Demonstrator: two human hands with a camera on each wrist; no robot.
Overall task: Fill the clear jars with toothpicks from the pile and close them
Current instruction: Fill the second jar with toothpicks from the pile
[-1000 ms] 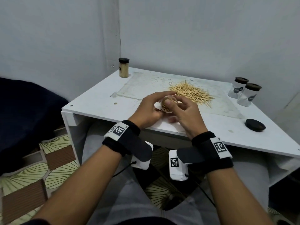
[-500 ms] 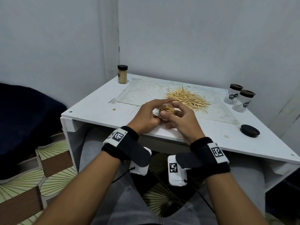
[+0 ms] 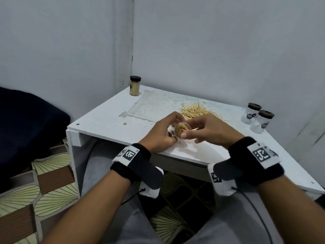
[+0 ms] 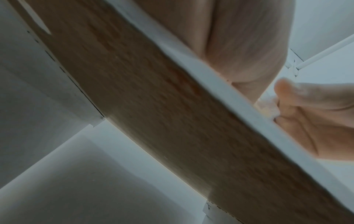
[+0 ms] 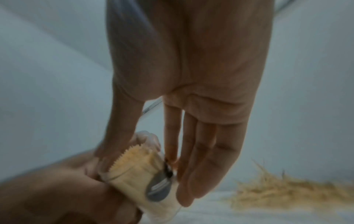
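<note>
My left hand (image 3: 171, 128) grips a clear jar (image 3: 182, 132) packed with toothpicks, tilted with its open mouth toward me, over the table's front edge. My right hand (image 3: 190, 129) is at the jar's mouth. Its thumb tip presses on the toothpick ends and its fingers (image 5: 203, 151) lie nearly straight beside the jar (image 5: 138, 166). The toothpick pile (image 3: 198, 112) lies just behind both hands. Two empty clear jars (image 3: 249, 114) (image 3: 263, 122) with dark lids stand at the right edge. The left wrist view shows mainly the table's underside and my right hand (image 4: 316, 115).
A closed jar full of toothpicks (image 3: 135, 85) stands at the white table's (image 3: 109, 120) back left corner. Walls meet in a corner right behind the table. A dark cushion (image 3: 26, 124) sits to the left, above patterned floor. My knees are under the table.
My head has tilted up, so the table sits lower in view. The right hand has shifted slightly right at the jar's mouth. The left hand still holds the jar.
</note>
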